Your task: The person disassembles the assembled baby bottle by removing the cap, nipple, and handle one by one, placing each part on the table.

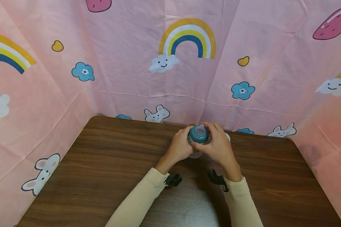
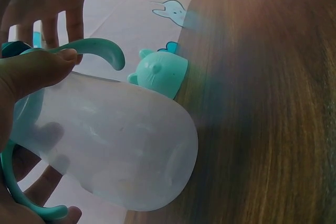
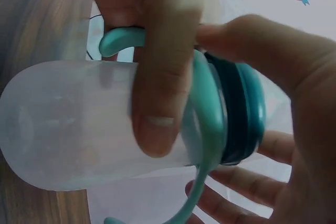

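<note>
A baby bottle with a clear, frosted body is held between both hands. Its dark teal collar and clear nipple face up in the head view. Around its neck sits a mint ring with two curved handles. My left hand grips the neck, its thumb lying over the handle ring and its fingers behind. My right hand curls about the collar, thumb on the near side and fingers round the far side. The nipple is out of sight in both wrist views.
A mint animal-shaped cap stands on the brown wooden table behind the bottle, mostly hidden by the right hand in the head view. Pink patterned cloth hangs along the table's back and sides. Black wrist mounts project from the sleeves.
</note>
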Demonstrator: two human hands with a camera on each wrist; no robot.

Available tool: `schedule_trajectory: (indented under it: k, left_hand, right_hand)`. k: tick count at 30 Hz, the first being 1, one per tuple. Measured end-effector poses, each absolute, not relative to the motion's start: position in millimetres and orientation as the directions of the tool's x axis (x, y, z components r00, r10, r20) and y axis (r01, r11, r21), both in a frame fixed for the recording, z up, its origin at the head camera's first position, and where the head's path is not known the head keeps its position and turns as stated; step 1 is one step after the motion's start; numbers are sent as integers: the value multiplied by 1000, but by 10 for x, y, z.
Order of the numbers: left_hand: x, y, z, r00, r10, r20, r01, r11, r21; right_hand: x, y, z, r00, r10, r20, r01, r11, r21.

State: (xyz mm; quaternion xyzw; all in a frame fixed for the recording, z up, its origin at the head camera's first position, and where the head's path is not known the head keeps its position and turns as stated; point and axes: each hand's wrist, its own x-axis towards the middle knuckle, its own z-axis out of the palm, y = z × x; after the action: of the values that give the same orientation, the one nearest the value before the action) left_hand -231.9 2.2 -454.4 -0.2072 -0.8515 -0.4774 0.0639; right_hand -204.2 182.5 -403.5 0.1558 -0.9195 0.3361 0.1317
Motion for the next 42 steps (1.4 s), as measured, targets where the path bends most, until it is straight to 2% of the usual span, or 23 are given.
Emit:
schedule_trajectory:
  k: [10, 31, 42]
  left_hand:
    - [-2310, 18, -4550, -915, 286, 284, 391, 455, 800]
    - [-2303, 17, -4556, -897, 297, 327, 433, 448, 782]
    - [-2319, 20, -4535, -898, 297, 325, 434, 470, 769]
  right_hand:
    - [-2029, 1781, -4040, -930, -127, 344, -316, 752, -578]
    - [-2021, 1833, -4029, -885, -221, 409, -441, 680, -586]
    - [-2048, 1845, -4022, -890, -254, 379, -447, 649, -615]
